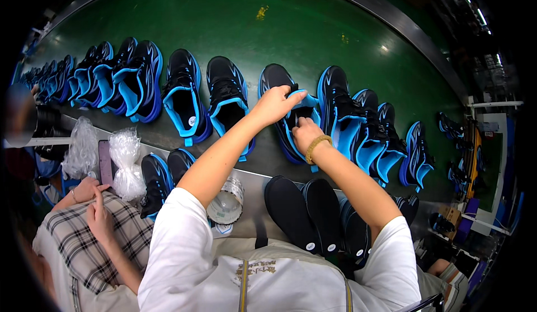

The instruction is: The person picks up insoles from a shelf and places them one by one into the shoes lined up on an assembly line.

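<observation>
A black sports shoe with bright blue lining (pixel 274 76) lies in front of me on the green belt, its toe pointing away. My left hand (pixel 276 106) is closed over the throat of this shoe, pinching its black tongue. At the shoe's opening is my right hand (pixel 305 135), fingers curled into the collar and a woven band on the wrist. What those fingertips hold, if anything, is hidden inside the shoe. Another black and blue shoe (pixel 226 80) stands just left of my hands, and one more (pixel 334 88) is close on the right.
Several matching shoes (pixel 140 71) line the belt (pixel 224 15). Black insoles with round white stickers (pixel 288 205) lie on the metal ledge near me. A clear round roll (pixel 226 203), plastic bags (pixel 126 161) and a phone (pixel 105 163) are leftward, beside a co-worker's hands (pixel 98 214).
</observation>
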Available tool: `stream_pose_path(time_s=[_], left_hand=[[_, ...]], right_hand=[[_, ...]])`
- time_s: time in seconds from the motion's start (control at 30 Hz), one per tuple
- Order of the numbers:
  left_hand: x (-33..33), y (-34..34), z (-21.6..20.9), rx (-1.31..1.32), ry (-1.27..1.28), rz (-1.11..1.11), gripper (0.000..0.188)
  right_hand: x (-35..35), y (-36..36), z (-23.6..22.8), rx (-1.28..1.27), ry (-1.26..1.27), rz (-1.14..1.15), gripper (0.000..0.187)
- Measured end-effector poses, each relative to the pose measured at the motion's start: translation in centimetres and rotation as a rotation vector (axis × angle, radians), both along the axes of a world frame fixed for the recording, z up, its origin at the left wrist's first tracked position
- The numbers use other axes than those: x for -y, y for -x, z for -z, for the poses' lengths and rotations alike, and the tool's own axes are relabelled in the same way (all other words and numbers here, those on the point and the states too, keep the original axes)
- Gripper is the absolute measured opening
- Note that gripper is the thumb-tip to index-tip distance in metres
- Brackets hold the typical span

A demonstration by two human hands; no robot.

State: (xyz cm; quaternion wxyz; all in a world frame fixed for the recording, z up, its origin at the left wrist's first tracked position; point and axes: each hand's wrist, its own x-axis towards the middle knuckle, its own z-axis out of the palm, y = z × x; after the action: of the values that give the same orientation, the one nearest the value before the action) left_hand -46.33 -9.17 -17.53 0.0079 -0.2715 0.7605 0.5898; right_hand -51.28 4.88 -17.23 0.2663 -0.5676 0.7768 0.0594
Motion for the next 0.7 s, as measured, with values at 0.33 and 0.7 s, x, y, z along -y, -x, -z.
stream_pose_path(time_s=[0.33,0.7], left_hand=[[-0.4,0.0,0.1,-0.017,-0.084,0.046,0.043],[-0.1,-0.2,-0.1,0.015,-0.047,0.042,0.041]], right_hand=[[-1.4,0.0,1.6,-0.013,0.290,0.028,0.011],[1.0,0.0,1.0,-0.152,-0.435,-0.259,0.029]])
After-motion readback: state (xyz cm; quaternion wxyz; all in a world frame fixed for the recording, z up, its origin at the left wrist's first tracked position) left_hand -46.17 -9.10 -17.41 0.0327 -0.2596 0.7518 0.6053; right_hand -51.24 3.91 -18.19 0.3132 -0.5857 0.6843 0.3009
